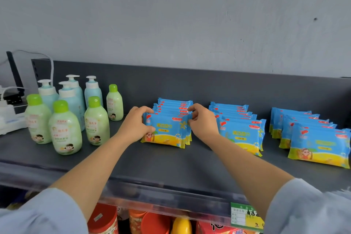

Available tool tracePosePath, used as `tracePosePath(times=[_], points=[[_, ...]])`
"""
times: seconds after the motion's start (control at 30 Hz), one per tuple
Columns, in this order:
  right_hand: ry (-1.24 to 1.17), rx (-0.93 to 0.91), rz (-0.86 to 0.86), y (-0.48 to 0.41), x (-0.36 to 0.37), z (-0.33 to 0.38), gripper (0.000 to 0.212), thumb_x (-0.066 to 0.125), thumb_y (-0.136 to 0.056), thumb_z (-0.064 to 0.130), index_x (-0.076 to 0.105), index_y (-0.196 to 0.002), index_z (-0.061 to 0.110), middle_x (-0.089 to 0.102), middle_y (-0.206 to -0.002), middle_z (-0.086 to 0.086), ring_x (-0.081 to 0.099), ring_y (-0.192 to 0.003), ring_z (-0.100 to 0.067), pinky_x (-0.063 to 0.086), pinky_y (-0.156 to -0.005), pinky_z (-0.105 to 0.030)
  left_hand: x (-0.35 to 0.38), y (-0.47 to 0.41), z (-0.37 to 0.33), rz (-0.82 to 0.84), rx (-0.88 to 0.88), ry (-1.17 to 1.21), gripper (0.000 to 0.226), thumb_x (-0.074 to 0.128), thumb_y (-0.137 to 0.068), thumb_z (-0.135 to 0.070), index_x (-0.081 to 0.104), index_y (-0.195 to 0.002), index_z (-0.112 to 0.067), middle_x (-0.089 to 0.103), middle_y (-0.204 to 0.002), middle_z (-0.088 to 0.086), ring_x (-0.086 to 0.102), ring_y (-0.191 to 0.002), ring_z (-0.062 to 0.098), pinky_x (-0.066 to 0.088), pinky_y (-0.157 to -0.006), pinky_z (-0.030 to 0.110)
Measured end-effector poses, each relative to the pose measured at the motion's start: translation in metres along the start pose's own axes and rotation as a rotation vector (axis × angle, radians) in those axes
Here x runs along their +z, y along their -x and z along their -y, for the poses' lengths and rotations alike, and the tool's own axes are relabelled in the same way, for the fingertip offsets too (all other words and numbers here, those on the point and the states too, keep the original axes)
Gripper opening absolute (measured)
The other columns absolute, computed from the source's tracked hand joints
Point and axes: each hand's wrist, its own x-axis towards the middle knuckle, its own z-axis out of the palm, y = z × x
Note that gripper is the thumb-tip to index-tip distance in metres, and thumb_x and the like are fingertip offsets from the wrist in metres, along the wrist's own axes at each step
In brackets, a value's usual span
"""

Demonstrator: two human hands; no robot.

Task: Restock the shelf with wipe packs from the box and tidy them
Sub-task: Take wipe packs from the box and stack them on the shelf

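The left hand (pixel 136 124) is gripping the left end of the left row (pixel 167 129) of packs. Its fingers are curling over the top and its thumb is pressing on the front pack. The right hand (pixel 204 122) is gripping the right end of the same row, with its fingers curling round the pack edges. So the row is sitting between the two hands.

The packs are standing up one behind the other on the shelf (pixel 171 167), with their blue and yellow fronts facing out. The row is reaching back close to the shelf's back wall.

The middle row (pixel 241 135) is standing just beside the right hand. The right row (pixel 319 144) is standing further right, well apart from the hands, and its packs are stepping out sideways a bit.

Green bottles (pixel 65 129) and blue bottles (pixel 72 97) are standing on the left part of the shelf, near the left hand but not touching it. A white plug strip (pixel 7 118) is lying at the far left. A green tag (pixel 247 216) is sticking on the shelf's front edge. Red tubs (pixel 103 220) are sitting on the level below.
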Motion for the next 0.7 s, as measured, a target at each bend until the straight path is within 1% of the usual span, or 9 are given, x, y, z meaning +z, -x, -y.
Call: tracePosePath(times=[0.07, 0.13, 0.27, 0.37, 0.4, 0.47, 0.57, 0.63, 0.7], points=[[-0.008, 0.004, -0.002, 0.001, 0.001, -0.001, 0.037, 0.059, -0.086, -0.003, 0.058, -0.116, 0.017, 0.057, -0.084, 0.002, 0.056, -0.076, -0.013, 0.052, -0.068, -0.025, 0.003, 0.002, 0.000, -0.038, 0.030, -0.053, 0.054, 0.076, -0.079, -0.011, 0.051, -0.125, -0.025, 0.041, -0.121, -0.002, 0.050, -0.107, 0.014, 0.050, -0.084, 0.029], [-0.020, 0.011, -0.004, 0.001, 0.001, -0.002, 0.038, 0.059, -0.087, -0.002, 0.057, -0.119, 0.017, 0.059, -0.087, 0.001, 0.058, -0.079, -0.014, 0.054, -0.073, -0.028, 0.003, 0.003, 0.001, -0.016, 0.040, -0.056, 0.057, 0.075, -0.080, -0.012, 0.048, -0.128, -0.026, 0.040, -0.126, -0.001, 0.048, -0.108, 0.012, 0.048, -0.083, 0.027], [-0.031, 0.017, -0.001, 0.004, 0.001, -0.002, 0.039, 0.059, -0.089, 0.002, 0.054, -0.125, 0.017, 0.060, -0.091, 0.001, 0.059, -0.083, -0.015, 0.054, -0.075, -0.028, 0.000, 0.007, 0.001, 0.101, 0.032, -0.050, 0.078, 0.080, -0.073, -0.011, 0.038, -0.137, -0.026, 0.035, -0.128, -0.001, 0.043, -0.111, 0.011, 0.041, -0.086, 0.024], [-0.023, 0.017, 0.002, 0.006, 0.001, 0.000, 0.040, 0.059, -0.090, 0.005, 0.052, -0.128, 0.016, 0.062, -0.091, 0.000, 0.061, -0.085, -0.016, 0.055, -0.078, -0.033, 0.000, 0.010, 0.000, 0.130, 0.045, -0.073, 0.090, 0.081, -0.070, -0.012, 0.029, -0.143, -0.025, 0.032, -0.128, 0.000, 0.042, -0.108, 0.010, 0.039, -0.086, 0.023], [-0.017, 0.015, 0.006, 0.006, 0.000, 0.000, 0.041, 0.059, -0.090, 0.005, 0.051, -0.129, 0.016, 0.062, -0.094, 0.000, 0.061, -0.086, -0.016, 0.056, -0.079, -0.033, 0.001, 0.011, 0.000, 0.138, 0.051, -0.082, 0.094, 0.081, -0.070, -0.012, 0.026, -0.145, -0.025, 0.031, -0.131, 0.001, 0.042, -0.109, 0.010, 0.039, -0.087, 0.022], [0.002, 0.005, 0.011, 0.007, -0.001, 0.002, 0.042, 0.058, -0.091, 0.007, 0.050, -0.131, 0.016, 0.062, -0.105, -0.002, 0.061, -0.094, -0.017, 0.055, -0.084, -0.035, 0.001, 0.012, -0.001, 0.149, 0.065, -0.108, 0.100, 0.081, -0.070, -0.015, 0.019, -0.148, -0.024, 0.026, -0.137, 0.001, 0.040, -0.113, 0.009, 0.038, -0.092, 0.022], [0.038, -0.022, 0.004, 0.010, -0.002, 0.003, 0.041, 0.057, -0.092, 0.009, 0.049, -0.132, 0.016, 0.058, -0.119, -0.004, 0.060, -0.102, -0.020, 0.054, -0.088, -0.036, 0.003, 0.016, -0.002, 0.127, 0.081, -0.181, 0.108, 0.084, -0.068, -0.021, 0.014, -0.151, -0.024, 0.018, -0.144, -0.001, 0.034, -0.127, 0.013, 0.038, -0.101, 0.027], [0.069, -0.045, -0.002, 0.013, -0.003, 0.003, 0.040, 0.055, -0.093, 0.010, 0.049, -0.131, 0.016, 0.056, -0.122, -0.004, 0.060, -0.101, -0.020, 0.054, -0.088, -0.036, 0.004, 0.019, -0.004, 0.094, 0.096, -0.252, 0.110, 0.085, -0.066, -0.025, 0.014, -0.151, -0.025, 0.012, -0.149, -0.001, 0.026, -0.135, 0.016, 0.037, -0.108, 0.034], [0.100, -0.071, -0.002, 0.016, -0.005, 0.004, 0.039, 0.054, -0.093, 0.010, 0.049, -0.132, 0.016, 0.055, -0.123, -0.003, 0.061, -0.099, -0.020, 0.053, -0.087, -0.036, 0.006, 0.022, -0.007, 0.071, 0.123, -0.343, 0.111, 0.085, -0.066, -0.030, 0.014, -0.151, -0.026, 0.007, -0.154, 0.000, 0.016, -0.142, 0.019, 0.032, -0.112, 0.041]])
